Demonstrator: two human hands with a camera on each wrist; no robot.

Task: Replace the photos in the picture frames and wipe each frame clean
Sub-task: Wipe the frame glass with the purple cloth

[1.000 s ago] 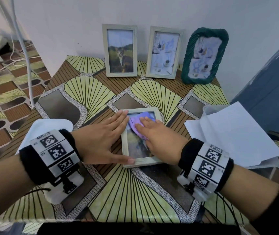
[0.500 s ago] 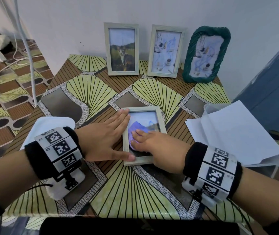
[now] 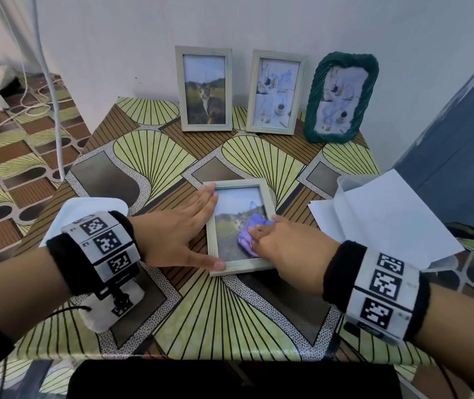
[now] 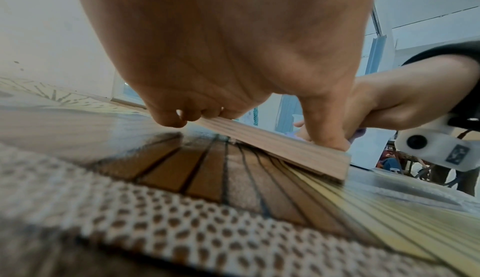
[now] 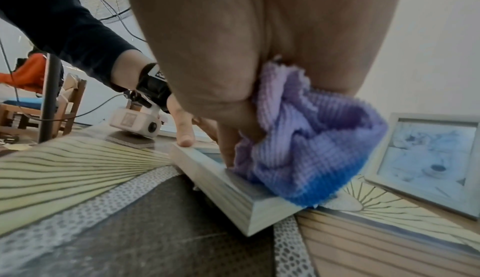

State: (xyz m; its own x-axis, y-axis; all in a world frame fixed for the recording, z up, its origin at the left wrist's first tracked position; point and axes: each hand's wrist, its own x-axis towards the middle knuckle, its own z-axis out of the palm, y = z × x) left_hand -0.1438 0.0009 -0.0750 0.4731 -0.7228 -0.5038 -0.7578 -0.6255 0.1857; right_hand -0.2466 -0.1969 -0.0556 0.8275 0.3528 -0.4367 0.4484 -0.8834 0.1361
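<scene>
Four picture frames in all, on one patterned table (image 3: 149,156). One pale flat frame (image 3: 240,269) lying face up between both hands. Left hand (image 3: 172,234) spread flat, fingers straight along the frame's left rail, thumb (image 3: 215,265) on the near rail. Right hand (image 3: 284,243) curled over one purple cloth (image 3: 248,234), pressing it onto the glass at the frame's right side. Beyond the fingertips, against the wall, three upright frames: cat frame (image 3: 204,89), second pale frame (image 3: 276,92), green woven frame (image 3: 342,96). Right of the cloth hand, a stack of white paper sheets (image 3: 388,214), count unclear.
</scene>
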